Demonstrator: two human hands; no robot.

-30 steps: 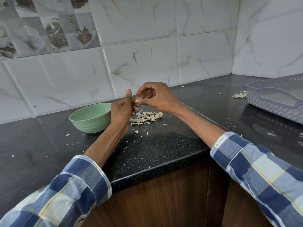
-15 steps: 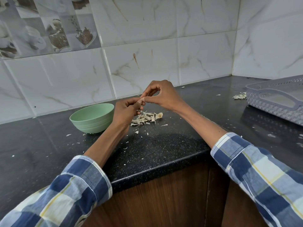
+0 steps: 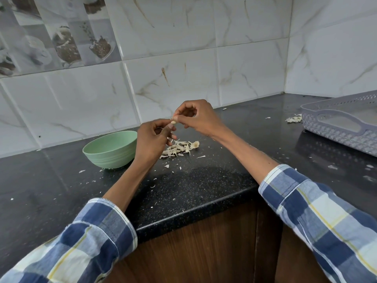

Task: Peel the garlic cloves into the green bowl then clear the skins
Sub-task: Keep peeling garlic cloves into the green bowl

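Setting: a kitchen corner with white marbled wall tiles stood behind a black speckled worktop over brown wooden cabinet fronts.
Left hand: the left hand was raised above the worktop, its fingers curled, pinching the lower end of a garlic clove.
Right hand: the right hand was held just above and beside the left, thumb and forefinger closed on the top of the same clove.
Garlic clove: small and pale, it sat between the two sets of fingertips, over the skins and clear of the worktop.
Green bowl: the green bowl stood upright on the worktop just left of the left hand; its inside could not be seen.
Skins: a heap of skins lay on the worktop under the hands, with loose flakes scattered around it.
Tray: a grey perforated tray rested at the far right, a smaller clump of skins touching its left end.
Sleeves: both forearms emerged from blue checked sleeves.
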